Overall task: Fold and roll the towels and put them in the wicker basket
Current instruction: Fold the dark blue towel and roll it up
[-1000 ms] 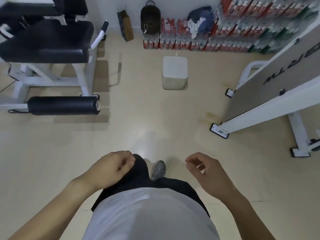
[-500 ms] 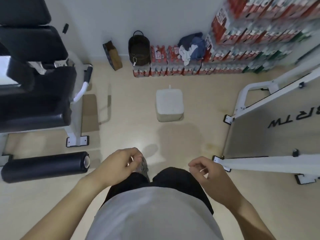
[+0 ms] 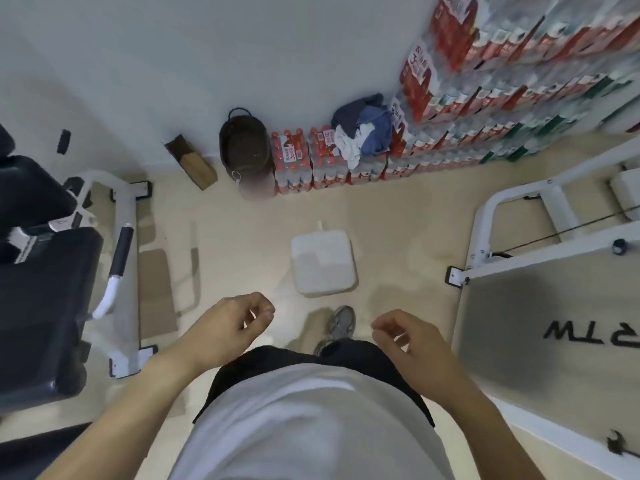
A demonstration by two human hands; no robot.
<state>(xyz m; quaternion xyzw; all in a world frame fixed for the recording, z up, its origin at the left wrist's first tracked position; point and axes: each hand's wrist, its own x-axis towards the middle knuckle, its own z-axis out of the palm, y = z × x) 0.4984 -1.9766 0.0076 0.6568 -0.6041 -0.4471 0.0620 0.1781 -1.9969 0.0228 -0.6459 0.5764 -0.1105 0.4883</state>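
Towels (image 3: 360, 133) are not held by either hand; a heap of blue, dark and white cloth is seen at about 1 o'clock, piled on top of the shrink-wrapped bottle packs (image 3: 311, 157) against the far wall. Nothing is gripped by the left hand (image 3: 228, 327), which is held in front of the body with its fingers loosely curled and the thumb near the fingertips. Nothing is gripped by the right hand (image 3: 412, 344) either; its fingers are likewise loosely bent and hang over the floor. Between the two hands a grey shoe (image 3: 341, 322) is seen on the beige floor (image 3: 242, 237), below the edge of the white shirt (image 3: 308, 420) and dark shorts.

Just ahead of the shoe, at 12 o'clock, a white square box (image 3: 323, 263) is set on the floor. Further off, at about 11 o'clock, the dark wicker basket (image 3: 246, 147) is stood against the wall, touching the left end of the bottle packs, well apart from both hands. A brown paper bag (image 3: 192, 161) is leaned beside it. A black-padded exercise machine (image 3: 41, 292) is placed at 9 o'clock, and a white-framed machine with a grey panel (image 3: 540, 323) at 3 o'clock. Taller stacks of bottles (image 3: 519, 81) are banked at 2 o'clock.
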